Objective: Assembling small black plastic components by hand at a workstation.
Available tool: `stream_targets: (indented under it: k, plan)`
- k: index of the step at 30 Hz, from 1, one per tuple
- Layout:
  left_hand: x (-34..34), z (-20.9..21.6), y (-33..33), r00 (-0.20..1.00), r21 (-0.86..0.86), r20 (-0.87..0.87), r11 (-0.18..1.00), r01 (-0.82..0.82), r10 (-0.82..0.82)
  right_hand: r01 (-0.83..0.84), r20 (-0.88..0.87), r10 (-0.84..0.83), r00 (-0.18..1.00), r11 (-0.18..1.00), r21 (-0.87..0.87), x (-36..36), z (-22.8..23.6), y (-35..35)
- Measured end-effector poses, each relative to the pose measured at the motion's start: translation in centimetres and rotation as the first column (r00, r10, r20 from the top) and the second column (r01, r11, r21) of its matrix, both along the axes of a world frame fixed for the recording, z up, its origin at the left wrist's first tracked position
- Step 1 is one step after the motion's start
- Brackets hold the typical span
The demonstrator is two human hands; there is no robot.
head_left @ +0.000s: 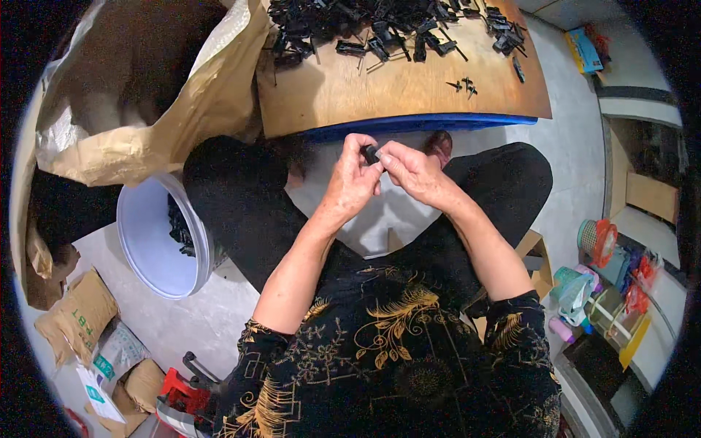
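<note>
Both of my hands meet above my lap, in front of the table's near edge. My left hand (352, 177) is closed round a small black plastic part (371, 154), its thumb and fingers pinching it. The fingertips of my right hand (410, 169) press together at the same part from the other side. Whether they grip a second small piece is hidden. Across the wooden tabletop (409, 91) lies a heap of black plastic parts (380, 29), many with thin stems. A few small dark pieces (464, 87) lie apart from it, nearer to me.
A large open paper sack (146, 150) stands left of the table. Below it is a white bucket (164, 281) with black parts inside. Brown packages (80, 310) lie on the floor at lower left. Bags and bottles (577, 292) crowd the right side. A blue edge (431, 124) shows under the tabletop.
</note>
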State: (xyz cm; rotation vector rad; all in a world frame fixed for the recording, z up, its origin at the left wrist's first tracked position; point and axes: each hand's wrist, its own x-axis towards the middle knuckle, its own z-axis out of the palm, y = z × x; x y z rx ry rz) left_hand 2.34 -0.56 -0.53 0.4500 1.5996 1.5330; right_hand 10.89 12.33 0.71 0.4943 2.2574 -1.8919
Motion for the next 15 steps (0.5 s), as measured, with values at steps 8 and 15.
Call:
stream_targets:
  k: [8, 15]
  plan:
    - [0.0, -0.4, -0.3, 0.978, -0.294, -0.209, 0.955, -0.050, -0.013, 0.012, -0.032, -0.011, 0.999, 0.999, 0.035, -0.8, -1.8, -0.8]
    - [-0.2, -0.6, 0.4, 0.862, -0.158, -0.503, 0.975, -0.158, 0.058, 0.144, -0.135, -0.126, 0.983, 0.981, 0.132, -1.9, -0.1, -0.4]
